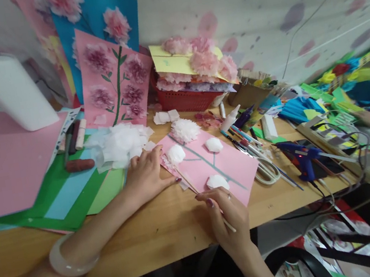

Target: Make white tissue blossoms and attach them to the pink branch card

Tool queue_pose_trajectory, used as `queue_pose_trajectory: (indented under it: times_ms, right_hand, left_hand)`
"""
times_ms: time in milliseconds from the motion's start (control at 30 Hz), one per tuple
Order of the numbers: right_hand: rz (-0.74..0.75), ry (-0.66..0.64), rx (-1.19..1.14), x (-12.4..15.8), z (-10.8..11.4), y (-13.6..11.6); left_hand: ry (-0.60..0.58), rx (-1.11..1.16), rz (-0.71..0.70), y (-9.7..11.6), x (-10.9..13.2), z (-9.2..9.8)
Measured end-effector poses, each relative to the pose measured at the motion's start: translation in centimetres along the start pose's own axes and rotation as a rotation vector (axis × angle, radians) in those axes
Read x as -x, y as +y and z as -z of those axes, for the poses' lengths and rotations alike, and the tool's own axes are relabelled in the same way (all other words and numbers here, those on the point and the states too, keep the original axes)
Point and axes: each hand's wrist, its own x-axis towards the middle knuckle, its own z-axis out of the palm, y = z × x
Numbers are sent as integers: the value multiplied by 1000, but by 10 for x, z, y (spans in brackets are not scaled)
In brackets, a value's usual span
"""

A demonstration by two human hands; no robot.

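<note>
The head view shows, nearest, the right hand (pixel 229 216) closed around a thin pale stick (pixel 187 180) at the near edge of a rectangular pink paper card with a painted grey-green branch (pixel 238 160); that card lies flat on a light wooden table (pixel 172 230). The left hand (pixel 144 173) grips nothing, its spread fingers resting at the card's left corner. The work looks partly done: three rounded white paper pads, one near (pixel 217 181), one left (pixel 175 154) and one right (pixel 213 144), sit unfluffed on the card, while one ruffled white paper flower (pixel 185 130) fills its far end. The three pads probably remain to be opened out. Left of the card lies a loose pile of white tissue pieces (pixel 120 144), likely spare material.
</note>
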Motion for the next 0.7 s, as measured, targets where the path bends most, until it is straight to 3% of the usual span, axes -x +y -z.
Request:
queue_pose_trajectory:
  times_ms: [233,467,700]
  right_hand:
    - [-83,69,34,20,19,-4]
    - [-74,58,90,4,6,3]
    - [-64,50,57,-7,0,2]
  left_hand:
    - [-27,32,-18,-4,0,1]
    - [10,92,-90,-17,0,0]
    - [-10,45,-75,-15,1,1]
